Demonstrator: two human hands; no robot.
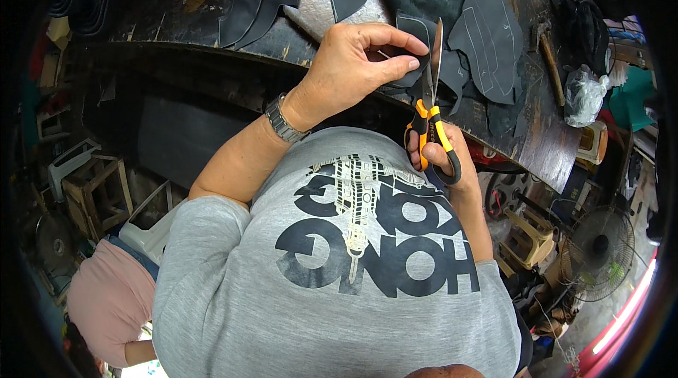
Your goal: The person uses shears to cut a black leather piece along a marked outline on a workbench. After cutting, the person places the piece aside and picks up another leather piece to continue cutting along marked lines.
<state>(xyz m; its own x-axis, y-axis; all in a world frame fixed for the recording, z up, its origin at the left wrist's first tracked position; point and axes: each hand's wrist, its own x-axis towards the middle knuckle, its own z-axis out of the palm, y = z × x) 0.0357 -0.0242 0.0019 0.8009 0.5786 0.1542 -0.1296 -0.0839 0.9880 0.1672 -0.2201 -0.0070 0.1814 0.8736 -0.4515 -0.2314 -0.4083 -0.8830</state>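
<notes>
My right hand [452, 155] grips scissors [433, 95] with black and yellow handles. Their blades point away from me, slightly parted, beside a dark leather piece [417, 28] with a pale drawn line. At that piece, just left of the blades, the thumb and forefinger of my left hand [353, 60] are bent toward each other in a pinch on the leather. The other fingers of this hand are partly hidden. A metal watch [282, 120] is on my left wrist.
On the dark worktable [191, 25] lie more leather pieces [487, 39] with white outlines. A hammer [551, 63] and a clear plastic bag [585, 99] are at the right. Stools [95, 191], a fan [600, 251] and another person in pink [113, 300] are around me.
</notes>
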